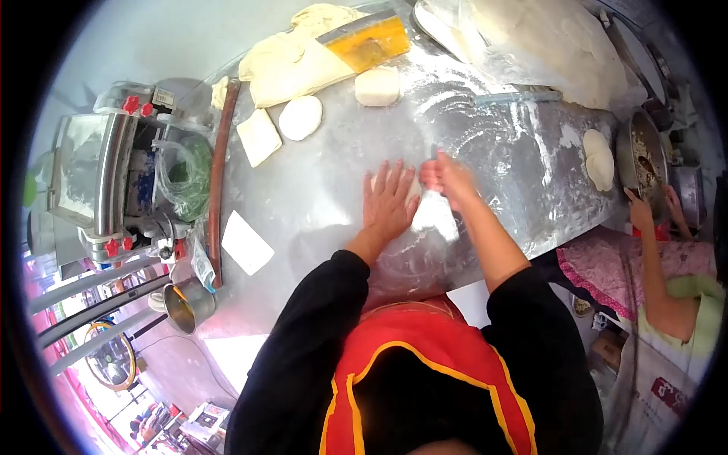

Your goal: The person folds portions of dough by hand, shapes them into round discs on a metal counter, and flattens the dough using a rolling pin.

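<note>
My left hand lies flat, fingers stretched out, over a pale piece of dough that shows only at its edge. Just to the right, my right hand is closed in a fist with a blurred edge. A small dark tip pokes out above its fingers; what it belongs to is hidden. White flour covers the steel table below both hands. Beyond them rest a round dough piece, a squarish one and a flat square one.
A large dough mass lies at the back beside a yellow-handled scraper. A long wooden rod and a dough-rolling machine stand left. At right, another person's hand touches a metal bowl near stacked dough rounds.
</note>
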`<state>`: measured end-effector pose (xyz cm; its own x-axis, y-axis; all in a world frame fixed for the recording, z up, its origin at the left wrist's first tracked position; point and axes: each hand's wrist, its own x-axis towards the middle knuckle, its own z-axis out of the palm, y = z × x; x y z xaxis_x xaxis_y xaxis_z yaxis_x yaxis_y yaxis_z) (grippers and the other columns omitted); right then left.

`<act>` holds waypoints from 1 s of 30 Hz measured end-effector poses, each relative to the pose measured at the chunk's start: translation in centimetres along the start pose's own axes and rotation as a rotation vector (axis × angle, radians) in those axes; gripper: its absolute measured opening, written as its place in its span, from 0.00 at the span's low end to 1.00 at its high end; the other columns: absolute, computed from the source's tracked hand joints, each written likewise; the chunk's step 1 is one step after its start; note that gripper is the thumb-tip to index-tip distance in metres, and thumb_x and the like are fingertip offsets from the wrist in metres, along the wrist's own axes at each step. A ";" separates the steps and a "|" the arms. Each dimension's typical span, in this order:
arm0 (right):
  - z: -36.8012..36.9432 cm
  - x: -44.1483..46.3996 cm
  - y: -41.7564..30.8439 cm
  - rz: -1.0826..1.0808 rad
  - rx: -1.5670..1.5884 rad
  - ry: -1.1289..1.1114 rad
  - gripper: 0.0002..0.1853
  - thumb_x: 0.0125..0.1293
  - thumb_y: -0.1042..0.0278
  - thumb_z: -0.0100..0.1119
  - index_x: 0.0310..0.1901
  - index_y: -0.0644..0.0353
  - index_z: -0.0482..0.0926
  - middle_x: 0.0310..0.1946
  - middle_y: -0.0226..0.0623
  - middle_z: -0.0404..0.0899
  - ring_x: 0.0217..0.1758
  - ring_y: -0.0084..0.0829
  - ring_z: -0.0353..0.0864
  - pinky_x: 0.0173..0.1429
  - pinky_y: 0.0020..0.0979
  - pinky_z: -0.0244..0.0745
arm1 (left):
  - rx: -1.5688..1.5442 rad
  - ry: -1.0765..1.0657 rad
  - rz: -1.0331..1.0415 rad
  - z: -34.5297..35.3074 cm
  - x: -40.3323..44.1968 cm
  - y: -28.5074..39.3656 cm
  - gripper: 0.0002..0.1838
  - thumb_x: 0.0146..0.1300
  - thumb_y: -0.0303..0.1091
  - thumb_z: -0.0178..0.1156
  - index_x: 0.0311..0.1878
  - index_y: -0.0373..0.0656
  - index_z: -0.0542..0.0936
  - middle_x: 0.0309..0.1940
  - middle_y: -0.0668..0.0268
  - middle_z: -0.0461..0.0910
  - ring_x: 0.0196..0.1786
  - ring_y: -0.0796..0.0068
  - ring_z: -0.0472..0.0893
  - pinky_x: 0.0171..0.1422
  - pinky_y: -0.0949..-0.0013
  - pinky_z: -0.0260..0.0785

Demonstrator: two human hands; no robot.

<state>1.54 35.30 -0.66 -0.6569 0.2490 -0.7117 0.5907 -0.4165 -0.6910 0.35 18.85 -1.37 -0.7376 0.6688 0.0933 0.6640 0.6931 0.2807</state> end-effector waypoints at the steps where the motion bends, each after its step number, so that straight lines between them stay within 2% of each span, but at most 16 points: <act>1: 0.6 0.8 0.5 0.025 0.001 -0.037 0.34 0.71 0.39 0.40 0.47 0.69 0.77 0.39 0.44 0.81 0.40 0.32 0.80 0.46 0.31 0.75 | 0.014 -0.001 -0.003 0.3 0.0 -0.1 0.31 0.66 0.50 0.48 0.70 0.51 0.63 0.72 0.64 0.59 0.75 0.56 0.53 0.74 0.39 0.40; 4: 1.0 4.8 3.7 -0.129 -0.338 0.044 0.33 0.70 0.38 0.41 0.45 0.67 0.78 0.41 0.43 0.81 0.41 0.33 0.81 0.48 0.34 0.74 | 0.001 0.007 0.001 0.2 -0.2 -0.4 0.32 0.66 0.51 0.48 0.71 0.51 0.62 0.72 0.64 0.58 0.76 0.57 0.52 0.74 0.38 0.39; 8: 0.5 2.9 1.5 -0.085 -0.345 -0.023 0.25 0.70 0.46 0.49 0.43 0.66 0.79 0.38 0.41 0.81 0.39 0.32 0.81 0.44 0.32 0.75 | -0.052 0.003 0.029 0.0 -0.2 -0.4 0.32 0.66 0.51 0.49 0.72 0.50 0.61 0.72 0.64 0.58 0.76 0.57 0.52 0.73 0.37 0.39; 9: 0.3 3.5 1.2 -0.190 -0.500 -0.013 0.18 0.69 0.57 0.53 0.45 0.66 0.79 0.38 0.43 0.82 0.39 0.34 0.81 0.43 0.32 0.76 | -0.104 0.007 0.044 -0.4 -0.3 -0.6 0.33 0.66 0.48 0.51 0.72 0.49 0.60 0.72 0.59 0.58 0.74 0.54 0.54 0.74 0.40 0.40; 12: 2.0 1.4 1.0 -0.870 -0.703 0.104 0.13 0.66 0.66 0.55 0.46 0.65 0.78 0.40 0.43 0.82 0.39 0.37 0.82 0.44 0.33 0.76 | -0.515 0.196 -0.072 -0.1 -0.9 -3.3 0.30 0.65 0.42 0.55 0.69 0.46 0.64 0.67 0.53 0.64 0.70 0.53 0.61 0.72 0.50 0.50; 13: 2.4 1.2 1.8 -0.952 -0.750 -0.003 0.13 0.60 0.72 0.57 0.47 0.62 0.79 0.43 0.45 0.80 0.44 0.43 0.79 0.51 0.37 0.74 | -0.557 0.179 -0.226 -0.1 -2.0 -4.0 0.28 0.64 0.40 0.56 0.67 0.44 0.66 0.64 0.52 0.67 0.67 0.54 0.64 0.70 0.53 0.54; 15: 2.2 -0.7 3.5 -1.009 -0.826 0.041 0.14 0.59 0.71 0.59 0.48 0.62 0.78 0.44 0.46 0.79 0.49 0.45 0.77 0.55 0.39 0.71 | -0.634 0.144 -0.527 -1.8 -4.2 -4.5 0.25 0.62 0.36 0.59 0.62 0.40 0.70 0.56 0.50 0.73 0.62 0.54 0.70 0.65 0.59 0.62; 16: 1.7 -2.0 4.6 -1.036 -0.866 0.063 0.15 0.58 0.70 0.60 0.48 0.61 0.78 0.45 0.46 0.78 0.51 0.46 0.75 0.57 0.39 0.70 | -0.714 0.088 -0.561 -2.5 -5.2 -4.2 0.24 0.61 0.36 0.60 0.59 0.39 0.72 0.53 0.51 0.74 0.59 0.54 0.72 0.63 0.59 0.64; 18: 0.4 -5.3 6.7 -0.735 -0.886 0.114 0.16 0.58 0.70 0.61 0.48 0.62 0.76 0.45 0.47 0.76 0.53 0.47 0.73 0.60 0.42 0.67 | -0.878 -0.026 -0.628 -3.3 -6.9 -3.6 0.21 0.59 0.35 0.61 0.54 0.36 0.75 0.46 0.53 0.77 0.53 0.55 0.76 0.58 0.59 0.68; 19: -0.1 -6.2 7.2 -0.586 -0.895 0.141 0.16 0.58 0.69 0.61 0.48 0.62 0.75 0.45 0.47 0.75 0.54 0.47 0.71 0.61 0.43 0.65 | -0.897 -0.002 -0.601 -2.9 -7.1 -3.3 0.21 0.59 0.35 0.62 0.53 0.36 0.75 0.44 0.53 0.78 0.52 0.54 0.76 0.57 0.58 0.68; 21: 0.7 -6.8 6.8 -0.909 -0.916 0.265 0.17 0.59 0.69 0.60 0.50 0.62 0.74 0.45 0.48 0.75 0.52 0.48 0.71 0.59 0.42 0.66 | -0.935 0.040 -0.544 -1.9 -7.1 -2.0 0.20 0.57 0.36 0.63 0.51 0.35 0.76 0.41 0.53 0.78 0.48 0.53 0.77 0.54 0.56 0.69; 22: 1.3 -6.8 6.5 -1.075 -0.917 0.329 0.17 0.60 0.69 0.60 0.50 0.62 0.73 0.44 0.49 0.74 0.51 0.48 0.71 0.58 0.42 0.66 | -0.819 0.043 -0.532 -1.6 -7.0 -1.4 0.20 0.57 0.36 0.64 0.50 0.36 0.77 0.41 0.53 0.78 0.47 0.53 0.77 0.53 0.56 0.69; 23: 2.4 -6.6 5.4 -1.191 -0.937 0.289 0.18 0.61 0.68 0.59 0.52 0.62 0.71 0.47 0.48 0.72 0.52 0.48 0.69 0.58 0.43 0.65 | -0.701 0.050 -0.516 -1.8 -6.5 -0.8 0.19 0.57 0.36 0.64 0.49 0.36 0.77 0.41 0.53 0.78 0.45 0.53 0.77 0.52 0.56 0.69; 24: 3.1 -5.7 5.7 -1.190 -1.004 0.287 0.18 0.60 0.67 0.59 0.51 0.61 0.72 0.47 0.47 0.72 0.52 0.48 0.69 0.58 0.43 0.65 | -0.580 0.060 -0.501 -1.9 -6.0 -0.5 0.18 0.56 0.36 0.64 0.48 0.36 0.77 0.40 0.52 0.78 0.44 0.53 0.78 0.51 0.56 0.70; 27: 4.7 -4.3 7.0 -1.159 -1.178 0.275 0.15 0.60 0.65 0.57 0.48 0.59 0.73 0.47 0.45 0.72 0.53 0.46 0.69 0.58 0.43 0.65 | -0.630 0.028 -0.537 -1.1 -5.4 -1.0 0.17 0.55 0.37 0.65 0.45 0.36 0.78 0.40 0.52 0.78 0.44 0.53 0.78 0.49 0.58 0.70; 30: 4.7 -4.0 7.2 -1.024 -1.238 0.257 0.13 0.61 0.65 0.56 0.46 0.60 0.72 0.48 0.44 0.71 0.53 0.46 0.69 0.58 0.43 0.65 | -0.772 -0.089 -0.566 -2.4 -5.3 -1.1 0.16 0.55 0.37 0.65 0.43 0.36 0.78 0.40 0.53 0.78 0.45 0.53 0.77 0.50 0.58 0.69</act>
<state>6.22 27.21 -2.22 -0.9741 0.1483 0.1707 0.0580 0.8935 -0.4453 3.20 13.90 0.16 -0.8908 0.3293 -0.3131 -0.0754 0.5724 0.8165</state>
